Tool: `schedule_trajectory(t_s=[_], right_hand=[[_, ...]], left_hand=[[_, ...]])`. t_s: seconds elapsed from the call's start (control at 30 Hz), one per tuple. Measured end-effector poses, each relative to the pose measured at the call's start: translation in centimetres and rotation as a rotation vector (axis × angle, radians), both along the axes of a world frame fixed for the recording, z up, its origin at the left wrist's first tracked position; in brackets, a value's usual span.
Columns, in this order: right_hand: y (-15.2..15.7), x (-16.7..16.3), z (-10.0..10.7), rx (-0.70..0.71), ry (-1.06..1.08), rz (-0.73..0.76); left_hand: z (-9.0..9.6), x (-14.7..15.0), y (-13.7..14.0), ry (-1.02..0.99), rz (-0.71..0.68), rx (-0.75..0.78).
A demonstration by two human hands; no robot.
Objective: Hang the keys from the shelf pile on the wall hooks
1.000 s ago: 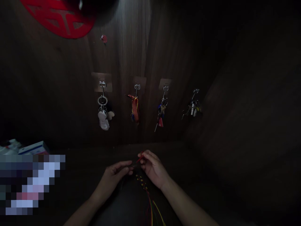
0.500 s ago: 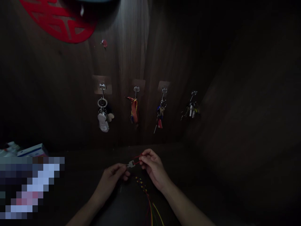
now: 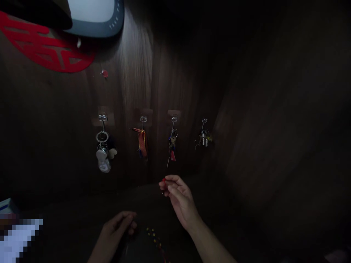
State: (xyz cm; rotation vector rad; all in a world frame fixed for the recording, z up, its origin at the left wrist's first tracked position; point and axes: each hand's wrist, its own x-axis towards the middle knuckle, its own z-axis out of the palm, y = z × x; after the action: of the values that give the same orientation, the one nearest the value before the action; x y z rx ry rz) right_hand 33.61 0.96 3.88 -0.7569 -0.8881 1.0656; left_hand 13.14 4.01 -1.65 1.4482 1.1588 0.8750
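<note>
The step in hand looks like holding up a red cord (image 3: 164, 180), pinched in the right hand (image 3: 179, 197); at that hand's eight o'clock the left hand (image 3: 119, 224) curls loosely, contents unclear; beads (image 3: 153, 235) show at seven; moving on calls for steady pinching

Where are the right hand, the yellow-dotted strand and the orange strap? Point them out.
Right hand (image 3: 180, 199): head view, middle of the hand, near the thumb's base.
Yellow-dotted strand (image 3: 154, 236): head view, midway along the dotted part.
Orange strap (image 3: 142, 143): head view, middle of its hanging length.
</note>
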Motion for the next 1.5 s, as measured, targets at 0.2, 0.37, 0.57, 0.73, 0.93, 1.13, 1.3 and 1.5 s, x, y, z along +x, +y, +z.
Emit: schedule_trajectory(t_s=[0.2, 0.37, 0.57, 0.73, 0.93, 1.13, 1.3, 1.5], right_hand=[[0.8, 2.1, 3.4, 0.123, -0.293, -0.263], [2.6, 3.2, 6.7, 0.272, -0.442, -0.408], [5.3, 4.4, 9.2, 0.408, -0.628, -0.523], [6.7, 5.2, 10.4, 0.452, -0.783, -0.593], [7.5, 5.7, 11.1, 0.48, -0.951, -0.641], [7.9, 6.2, 12.1, 0.51, -1.141, -0.724], [8.3, 6.4, 12.8, 0.518, -1.258, -0.742], [8.5, 6.5, 12.3, 0.521, -1.234, -0.743]], left_hand=[[0.2, 0.2, -0.2, 0.011, -0.04, 0.024], [0.4, 0.3, -0.3, 0.033, -0.031, -0.02], [0.9, 0.3, -0.6, 0.027, -0.038, -0.005], [0.9, 0.3, -0.6, 0.012, -0.042, -0.004], [0.6, 0.1, -0.4, 0.03, -0.044, -0.007], [0.3, 0.1, -0.1, 0.015, -0.071, 0.002], [0.2, 0.1, -0.1, 0.018, -0.074, 0.006], [0.2, 0.0, -0.2, 0.001, -0.084, -0.001]])
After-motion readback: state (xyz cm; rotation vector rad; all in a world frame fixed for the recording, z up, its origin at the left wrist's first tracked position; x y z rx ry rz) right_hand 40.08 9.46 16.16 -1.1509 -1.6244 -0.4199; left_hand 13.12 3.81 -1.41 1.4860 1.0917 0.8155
